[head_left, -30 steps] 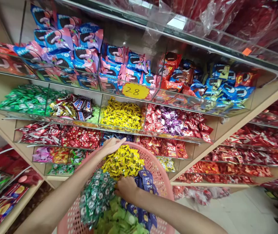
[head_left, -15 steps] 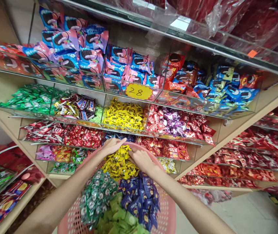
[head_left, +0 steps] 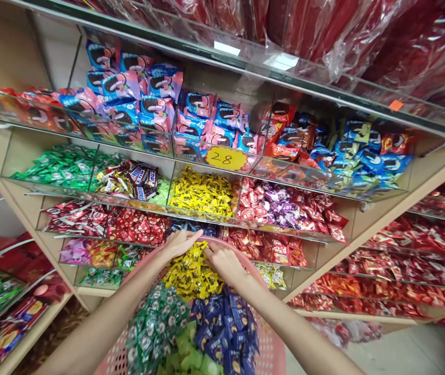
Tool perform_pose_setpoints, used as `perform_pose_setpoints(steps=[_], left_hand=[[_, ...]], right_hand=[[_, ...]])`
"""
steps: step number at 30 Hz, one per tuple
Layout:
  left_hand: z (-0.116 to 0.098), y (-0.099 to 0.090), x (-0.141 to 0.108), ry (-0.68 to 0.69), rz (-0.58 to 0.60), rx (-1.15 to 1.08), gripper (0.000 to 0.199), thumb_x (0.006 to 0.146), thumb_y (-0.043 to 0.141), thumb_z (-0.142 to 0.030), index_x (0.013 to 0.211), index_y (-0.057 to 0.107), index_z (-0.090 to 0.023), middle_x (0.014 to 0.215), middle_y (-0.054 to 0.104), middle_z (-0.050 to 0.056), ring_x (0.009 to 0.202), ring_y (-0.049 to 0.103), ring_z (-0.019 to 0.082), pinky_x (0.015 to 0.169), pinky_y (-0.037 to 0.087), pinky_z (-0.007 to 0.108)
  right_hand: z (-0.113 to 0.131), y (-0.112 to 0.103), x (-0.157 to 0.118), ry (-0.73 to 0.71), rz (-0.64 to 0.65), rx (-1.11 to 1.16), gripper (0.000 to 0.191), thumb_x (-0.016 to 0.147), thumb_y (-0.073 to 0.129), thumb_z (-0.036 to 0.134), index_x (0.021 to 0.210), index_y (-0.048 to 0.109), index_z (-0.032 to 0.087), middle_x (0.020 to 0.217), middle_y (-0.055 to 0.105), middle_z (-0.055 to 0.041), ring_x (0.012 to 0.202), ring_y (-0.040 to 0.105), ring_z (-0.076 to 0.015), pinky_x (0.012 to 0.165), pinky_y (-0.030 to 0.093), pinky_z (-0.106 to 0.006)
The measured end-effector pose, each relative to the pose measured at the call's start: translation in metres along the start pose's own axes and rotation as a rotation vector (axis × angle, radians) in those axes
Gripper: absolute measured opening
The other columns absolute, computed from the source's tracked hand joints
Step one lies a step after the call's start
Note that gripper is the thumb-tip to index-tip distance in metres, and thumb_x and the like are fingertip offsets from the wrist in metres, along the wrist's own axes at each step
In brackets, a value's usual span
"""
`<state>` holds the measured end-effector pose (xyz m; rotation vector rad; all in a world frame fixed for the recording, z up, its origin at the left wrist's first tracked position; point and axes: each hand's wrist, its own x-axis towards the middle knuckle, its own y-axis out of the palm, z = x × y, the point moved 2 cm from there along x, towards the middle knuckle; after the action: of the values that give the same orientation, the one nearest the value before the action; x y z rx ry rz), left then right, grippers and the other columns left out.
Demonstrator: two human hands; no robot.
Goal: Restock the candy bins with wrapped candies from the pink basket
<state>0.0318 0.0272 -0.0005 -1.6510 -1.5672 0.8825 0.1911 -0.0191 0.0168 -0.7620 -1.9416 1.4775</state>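
Within a pink perforated plastic basket [head_left: 272, 349] lie several heaps of wrapped candy. At the far rim is my left hand [head_left: 183, 242], open, its fingers stretched out flat over the heap of yellow-wrapped candies [head_left: 193, 271]. Opposite it, my right hand [head_left: 225, 262] has its fingers curled down against the same yellow heap. Its fingertips are partly hidden, so what they hold, if anything, does not show. Nearer me are green-and-silver candies [head_left: 155, 317], dark blue packets [head_left: 226, 328] and light green candies [head_left: 187, 351].
Facing me is a tiered rack with clear-walled bins. A bin of yellow candies [head_left: 202, 194] sits behind the basket, under a yellow price tag [head_left: 226, 158]. Cookie packs [head_left: 155, 107] fill the upper shelf. More red candy racks [head_left: 386, 265] stand at right, with tiled floor [head_left: 370, 349] below.
The shelves sit slightly lower in view as the camera has tilted up. Both hands stay at the yellow candies, the right one's fingers slightly more curled.
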Motion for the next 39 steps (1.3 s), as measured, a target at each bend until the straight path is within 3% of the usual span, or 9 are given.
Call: perform_pose_setpoints(steps=[4,7,12,16,20,26,34,39], left_hand=[[0.003,0.0,0.0,0.02,-0.007,-0.005,0.069,0.07,0.016,-0.073,0.093,0.065,-0.031,0.097,0.065,0.003,0.097,0.054,0.027,0.075,0.039,0.03],[0.006,0.001,0.0,0.019,-0.007,-0.016,0.069,0.07,0.016,-0.073,0.094,0.065,-0.031,0.093,0.066,0.003,0.095,0.056,0.027,0.073,0.04,0.029],[0.01,0.001,0.0,0.014,-0.02,0.006,0.067,0.071,0.016,-0.072,0.089,0.066,-0.032,0.09,0.067,0.002,0.092,0.057,0.028,0.07,0.041,0.031],[0.01,0.0,0.0,0.004,-0.019,0.019,0.068,0.071,0.016,-0.072,0.083,0.068,-0.03,0.088,0.067,0.002,0.088,0.058,0.028,0.069,0.041,0.031],[0.012,-0.003,-0.001,0.011,-0.035,0.007,0.067,0.071,0.016,-0.071,0.088,0.066,-0.03,0.089,0.067,0.002,0.091,0.057,0.027,0.073,0.04,0.03],[0.017,-0.005,0.0,-0.001,-0.035,0.015,0.067,0.072,0.016,-0.071,0.087,0.067,-0.03,0.088,0.067,0.003,0.089,0.058,0.027,0.072,0.04,0.031],[0.012,-0.004,0.001,0.008,-0.015,0.0,0.068,0.072,0.016,-0.071,0.086,0.067,-0.029,0.088,0.067,0.003,0.09,0.058,0.027,0.071,0.04,0.03],[0.007,-0.002,0.003,0.012,0.001,0.001,0.069,0.071,0.016,-0.072,0.087,0.067,-0.028,0.089,0.066,0.003,0.091,0.057,0.027,0.071,0.04,0.03]], right_hand=[[-0.002,-0.013,-0.001,-0.001,0.009,0.043,0.016,0.085,0.039,0.027,0.092,0.051,0.018,0.091,0.055,-0.0069,0.075,0.056,-0.0159,0.06,0.04,-0.023],[-0.018,-0.039,0.008,0.058,-0.071,0.138,0.023,0.087,0.034,0.032,0.093,0.051,0.018,0.09,0.055,-0.0063,0.076,0.055,-0.0141,0.062,0.039,-0.022],[-0.056,-0.084,0.056,0.206,-0.237,0.198,0.024,0.087,0.033,0.03,0.1,0.051,0.019,0.097,0.055,-0.0065,0.089,0.053,-0.0151,0.072,0.038,-0.024],[-0.067,-0.08,0.105,0.358,-0.087,0.206,0.022,0.081,0.045,0.03,0.096,0.055,0.019,0.096,0.057,-0.0076,0.09,0.055,-0.018,0.071,0.04,-0.027],[-0.066,-0.065,0.131,0.502,0.027,0.218,0.029,0.073,0.054,0.029,0.099,0.056,0.016,0.099,0.057,-0.0103,0.091,0.056,-0.0196,0.071,0.042,-0.028],[-0.065,-0.063,0.136,0.506,0.011,0.238,0.03,0.069,0.057,0.022,0.098,0.055,0.017,0.099,0.058,-0.0093,0.093,0.055,-0.0209,0.071,0.044,-0.028],[-0.065,-0.077,0.124,0.513,0.007,0.297,0.034,0.069,0.057,0.025,0.102,0.049,0.018,0.102,0.055,-0.0094,0.093,0.054,-0.0206,0.071,0.042,-0.029],[-0.074,-0.09,0.114,0.52,-0.16,0.378,0.027,0.07,0.053,0.02,0.097,0.05,0.016,0.097,0.056,-0.0098,0.091,0.054,-0.0222,0.073,0.042,-0.032]])
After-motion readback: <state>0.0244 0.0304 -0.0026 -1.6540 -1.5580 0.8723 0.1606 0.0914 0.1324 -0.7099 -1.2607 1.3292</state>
